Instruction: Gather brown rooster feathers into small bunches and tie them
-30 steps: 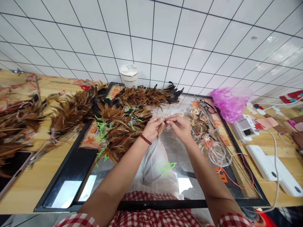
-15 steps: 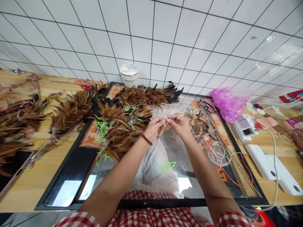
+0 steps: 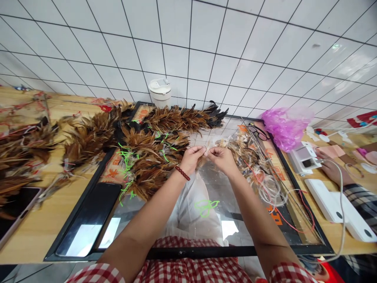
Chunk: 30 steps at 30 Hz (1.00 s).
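My left hand, with a dark red bead bracelet on the wrist, pinches a small pale brown feather. Against it, fingertip to fingertip, is my right hand, its thumb and forefinger pinched at the feather's upper end. What those right fingertips hold is too small to make out. Brown feather bunches with bright green ties lie just left of my hands. To the right lies a pile of loose pale feathers. A loose green tie rests on the glass in front of me.
A black-framed glass panel lies under my arms. On it are a phone, glasses and coiled clear tubing. Beyond are a white lidded cup, a purple plastic bag and a white power strip. Another person's hand is at right.
My fingertips have shifted slightly at the feather, the right hand moving a little left and down. The other person's hand has reached in from the right toward the white device.
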{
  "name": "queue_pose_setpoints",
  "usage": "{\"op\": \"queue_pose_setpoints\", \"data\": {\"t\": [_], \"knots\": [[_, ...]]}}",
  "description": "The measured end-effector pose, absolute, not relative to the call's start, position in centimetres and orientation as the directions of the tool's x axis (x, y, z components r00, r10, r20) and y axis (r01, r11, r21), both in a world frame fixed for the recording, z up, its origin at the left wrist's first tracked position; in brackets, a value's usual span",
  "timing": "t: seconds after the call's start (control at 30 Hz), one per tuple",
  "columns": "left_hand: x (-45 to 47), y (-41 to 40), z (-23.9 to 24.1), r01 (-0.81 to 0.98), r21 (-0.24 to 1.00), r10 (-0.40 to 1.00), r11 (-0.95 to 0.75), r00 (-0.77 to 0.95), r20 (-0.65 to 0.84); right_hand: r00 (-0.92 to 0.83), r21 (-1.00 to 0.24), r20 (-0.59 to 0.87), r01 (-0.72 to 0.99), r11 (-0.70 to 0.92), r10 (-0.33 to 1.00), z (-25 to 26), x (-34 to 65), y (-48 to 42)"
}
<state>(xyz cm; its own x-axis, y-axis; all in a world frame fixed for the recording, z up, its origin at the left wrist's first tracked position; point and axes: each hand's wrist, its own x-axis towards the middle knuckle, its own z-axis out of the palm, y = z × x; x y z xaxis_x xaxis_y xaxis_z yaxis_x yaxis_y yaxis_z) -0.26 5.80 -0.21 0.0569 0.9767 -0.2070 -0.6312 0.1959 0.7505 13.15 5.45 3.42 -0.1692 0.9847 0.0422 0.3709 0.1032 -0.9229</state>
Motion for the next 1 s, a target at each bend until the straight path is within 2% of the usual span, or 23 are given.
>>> {"op": "queue_pose_setpoints", "data": {"t": [0.2, 0.33, 0.43, 0.63, 0.87, 1.0], "knots": [[-0.5, 5.6, -0.1, -0.606, 0.762, 0.973, 0.23, 0.135, -0.187, -0.095, -0.914, -0.023, 0.406, 0.017, 0.995, 3.5, 13.4, 5.5], [-0.5, 5.6, -0.1, -0.557, 0.785, 0.96, 0.271, 0.215, -0.179, -0.07, -0.855, 0.035, 0.515, 0.066, 0.997, 3.7, 14.0, 5.7], [-0.5, 5.6, -0.2, -0.523, 0.814, 0.965, 0.253, 0.203, -0.169, -0.047, -0.821, 0.093, 0.561, 0.103, 0.995, 3.9, 14.4, 5.8], [-0.3, 5.7, -0.2, -0.48, 0.844, 0.97, 0.237, 0.17, -0.175, -0.149, -0.925, 0.074, 0.358, 0.124, 0.986, 4.5, 15.0, 6.0], [-0.3, 5.5, -0.3, -0.453, 0.842, 0.953, 0.291, 0.215, -0.214, -0.236, -0.859, 0.163, 0.443, 0.256, 0.958, 4.2, 15.3, 6.1], [-0.6, 5.3, -0.2, -0.43, 0.838, 0.932, 0.336, 0.278, -0.231, -0.263, -0.891, 0.176, 0.368, 0.268, 0.948, 3.7, 15.6, 6.3]]}}
